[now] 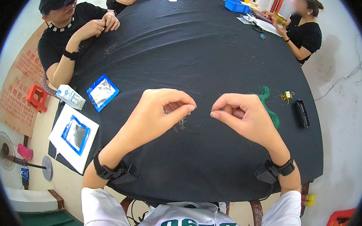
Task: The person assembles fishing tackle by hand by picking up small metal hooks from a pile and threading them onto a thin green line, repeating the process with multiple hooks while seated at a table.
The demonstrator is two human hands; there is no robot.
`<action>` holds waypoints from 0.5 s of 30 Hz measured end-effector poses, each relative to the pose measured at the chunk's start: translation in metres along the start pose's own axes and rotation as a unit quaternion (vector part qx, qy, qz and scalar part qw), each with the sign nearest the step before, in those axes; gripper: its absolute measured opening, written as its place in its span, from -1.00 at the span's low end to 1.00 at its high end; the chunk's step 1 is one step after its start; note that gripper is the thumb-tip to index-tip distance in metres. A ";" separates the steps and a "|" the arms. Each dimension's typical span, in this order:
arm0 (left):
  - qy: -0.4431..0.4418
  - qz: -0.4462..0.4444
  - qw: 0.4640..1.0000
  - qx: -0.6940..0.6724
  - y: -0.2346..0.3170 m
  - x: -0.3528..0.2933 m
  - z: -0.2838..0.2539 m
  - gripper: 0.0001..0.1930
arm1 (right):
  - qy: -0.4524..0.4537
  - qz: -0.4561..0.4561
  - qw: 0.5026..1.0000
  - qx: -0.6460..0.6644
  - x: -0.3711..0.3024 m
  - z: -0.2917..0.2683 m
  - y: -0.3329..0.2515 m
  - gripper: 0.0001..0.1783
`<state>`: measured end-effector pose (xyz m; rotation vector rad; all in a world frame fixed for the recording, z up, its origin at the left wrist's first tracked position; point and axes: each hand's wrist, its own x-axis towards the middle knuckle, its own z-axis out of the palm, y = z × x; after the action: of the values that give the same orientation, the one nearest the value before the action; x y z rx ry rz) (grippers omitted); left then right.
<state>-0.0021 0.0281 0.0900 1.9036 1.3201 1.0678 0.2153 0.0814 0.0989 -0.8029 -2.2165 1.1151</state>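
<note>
Above the middle of the black-covered table, my left hand (162, 110) and my right hand (245, 117) face each other, a small gap between their fingertips. Each is closed in a thumb-and-finger pinch. A tiny dark bit shows at the right fingertips, too small to name; what the left fingertips hold is also too fine to tell. A thin green thread curves close by the left fingertips. Partly behind my left hand lies a small pile of thin metal pieces, apparently hooks (181, 124). To the right of my right hand rests a bundle of green thread (268, 108).
At left are a blue-edged packet (102, 92), a white carton (71, 96) and a white board (57, 132) bearing another blue packet (76, 134). At right lie a yellow clip (287, 95) and a black case (302, 113). Other people sit around the black tablecloth (202, 168); a blue bin (237, 6) stands far off.
</note>
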 end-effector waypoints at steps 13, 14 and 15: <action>-0.073 -0.081 0.968 0.226 -0.043 -0.033 0.030 -0.84 | -0.107 0.103 0.984 0.095 0.004 0.035 0.087 -0.89; -0.063 -0.080 0.968 0.230 -0.046 -0.034 0.033 -0.84 | -0.106 0.104 0.984 0.095 0.004 0.036 0.090 -0.89; -0.052 -0.079 0.968 0.233 -0.048 -0.033 0.035 -0.85 | -0.096 0.090 0.986 0.106 0.003 0.036 0.093 -0.89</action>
<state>-0.0011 0.0125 0.0239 2.1020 1.7413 0.6010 0.2133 0.1097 0.0033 -0.8469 -2.1619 1.5459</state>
